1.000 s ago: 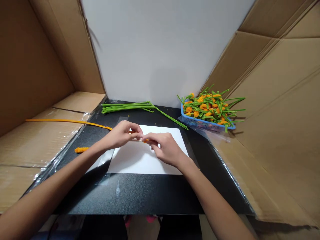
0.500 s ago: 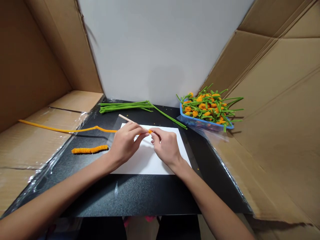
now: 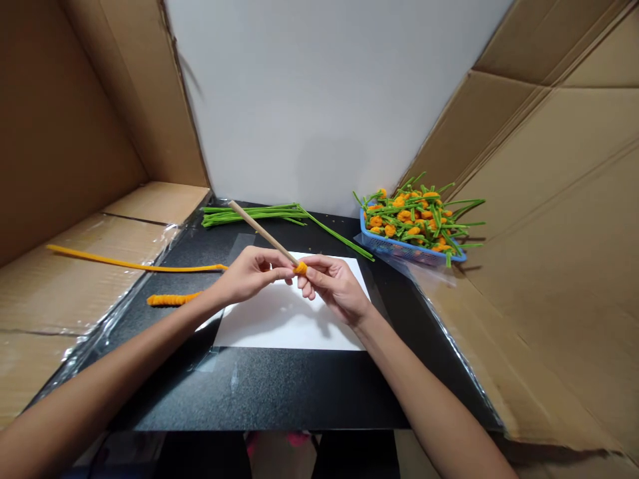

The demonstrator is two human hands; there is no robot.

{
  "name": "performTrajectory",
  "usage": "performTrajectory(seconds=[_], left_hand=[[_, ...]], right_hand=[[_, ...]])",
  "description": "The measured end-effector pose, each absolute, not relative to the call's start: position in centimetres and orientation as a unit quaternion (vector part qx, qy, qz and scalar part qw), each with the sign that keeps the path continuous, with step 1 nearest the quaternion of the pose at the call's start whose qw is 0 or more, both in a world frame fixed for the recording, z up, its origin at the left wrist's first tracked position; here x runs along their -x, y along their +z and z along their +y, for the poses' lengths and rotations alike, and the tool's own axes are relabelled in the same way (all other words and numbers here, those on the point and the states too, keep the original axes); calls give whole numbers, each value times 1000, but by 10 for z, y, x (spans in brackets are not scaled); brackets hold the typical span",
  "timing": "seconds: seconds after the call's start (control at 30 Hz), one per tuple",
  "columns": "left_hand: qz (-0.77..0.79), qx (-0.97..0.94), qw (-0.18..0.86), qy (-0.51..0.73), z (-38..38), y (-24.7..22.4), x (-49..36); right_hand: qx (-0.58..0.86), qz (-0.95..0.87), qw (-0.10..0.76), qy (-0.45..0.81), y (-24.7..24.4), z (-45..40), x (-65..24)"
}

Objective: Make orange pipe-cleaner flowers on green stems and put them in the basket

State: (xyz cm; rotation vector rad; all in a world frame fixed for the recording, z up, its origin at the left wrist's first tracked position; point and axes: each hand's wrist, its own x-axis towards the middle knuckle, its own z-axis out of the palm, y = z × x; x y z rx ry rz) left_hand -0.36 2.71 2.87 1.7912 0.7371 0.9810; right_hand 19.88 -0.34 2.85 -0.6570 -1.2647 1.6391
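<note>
A wooden stick (image 3: 262, 231) slants up and to the left from between my two hands. Orange pipe cleaner (image 3: 300, 269) is wound round its lower end. The fingertips of my left hand (image 3: 257, 273) pinch at the left side of this coil, where the long orange strand (image 3: 134, 266) passes under the hand and trails out to the left. My right hand (image 3: 333, 283) grips the coiled end of the stick from the right. Below the hands lies a white sheet (image 3: 294, 326). A coiled orange piece (image 3: 172, 300) rests left of it, partly hidden by my left forearm.
Green pipe cleaners (image 3: 249, 214) lie along the back of the black table (image 3: 299, 392). One bent green stem reaches toward the blue basket (image 3: 414, 249), which is full of orange and green pieces. Cardboard walls (image 3: 559, 266) stand on both sides.
The stick now stands up more steeply and more of it shows. My left hand has turned flatter, and the long orange strand has shifted with it. The orange coil shows larger.
</note>
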Motion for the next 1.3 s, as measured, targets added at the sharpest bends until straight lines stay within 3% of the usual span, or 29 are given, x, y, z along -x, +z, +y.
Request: performTrajectory(seconds=[0.17, 0.33, 0.47, 0.57, 0.7, 0.83, 0.93, 1.07, 1.3], left_hand=[[325, -807, 392, 300, 36, 33, 20], [310, -789, 469, 247, 43, 29, 22], [254, -813, 487, 193, 41, 27, 20], [275, -854, 387, 213, 35, 26, 16], [314, -899, 177, 249, 22, 22, 5], [297, -910, -22, 290, 11, 15, -6], [277, -899, -94, 326, 6, 12, -10], [326, -848, -47, 415, 7, 9, -11], [400, -771, 237, 436, 17, 17, -3]], right_hand=[[307, -637, 380, 596, 32, -1, -211], [356, -792, 303, 393, 42, -7, -217], [328, -840, 222, 370, 43, -10, -215], [369, -824, 200, 380, 41, -10, -212], [430, -792, 198, 386, 39, -10, -209], [473, -795, 202, 322, 37, -11, -202], [485, -800, 222, 275, 33, -11, -198], [512, -705, 326, 367, 27, -5, -199], [407, -563, 422, 583, 24, 0, -201]])
